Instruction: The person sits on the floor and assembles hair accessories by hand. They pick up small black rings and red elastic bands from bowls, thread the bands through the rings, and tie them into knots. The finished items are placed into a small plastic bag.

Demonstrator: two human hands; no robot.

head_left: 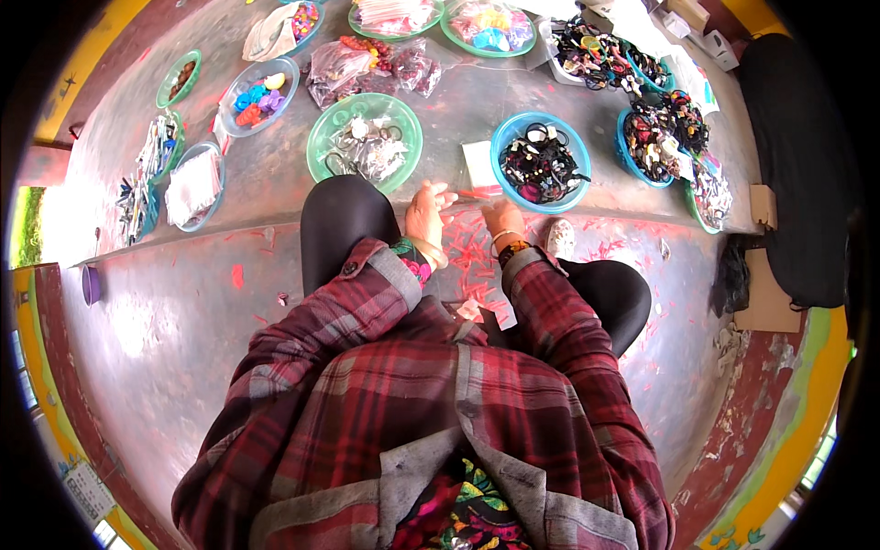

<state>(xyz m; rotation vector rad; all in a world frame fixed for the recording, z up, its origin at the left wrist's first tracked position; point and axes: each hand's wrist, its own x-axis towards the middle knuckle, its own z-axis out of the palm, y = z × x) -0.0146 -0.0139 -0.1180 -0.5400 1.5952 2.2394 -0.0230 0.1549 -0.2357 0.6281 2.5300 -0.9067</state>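
My left hand is above the floor by my left knee, its fingers curled toward the right. Whatever is between them is too small to make out. Across from it, my right hand is closed, its grip hidden by the fingers. The hands are a short way apart. Just beyond them a small white packet with a reddish near edge lies on the raised grey surface. A green basin of small white and metallic pieces is beyond my left hand. Past my right hand stands a blue basin of dark, loop-like items.
Red scraps litter the floor between my legs. More basins stand around, including an oval tub of colourful pieces and a blue tub of mixed accessories. Plastic bags lie farther back. A long black object is at right.
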